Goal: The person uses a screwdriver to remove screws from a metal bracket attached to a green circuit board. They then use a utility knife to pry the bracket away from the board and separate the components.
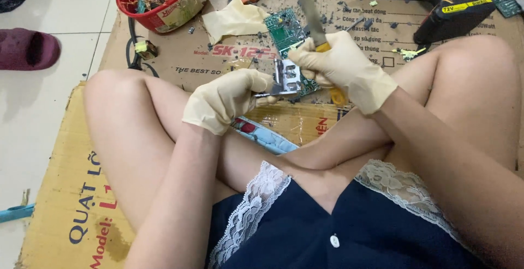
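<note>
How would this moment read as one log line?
left hand: grips metal bracket | right hand: holds knife | circuit board: underneath

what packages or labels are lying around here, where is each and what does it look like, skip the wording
Flattened cardboard box: on the floor under the legs, tan, with blue and red print.
Second cardboard sheet: further ahead, brown, with red and black print.
Red tub: top left on the cardboard, round, with a pale label band.
Drill battery label: top right, a yellow strip on black.
</note>
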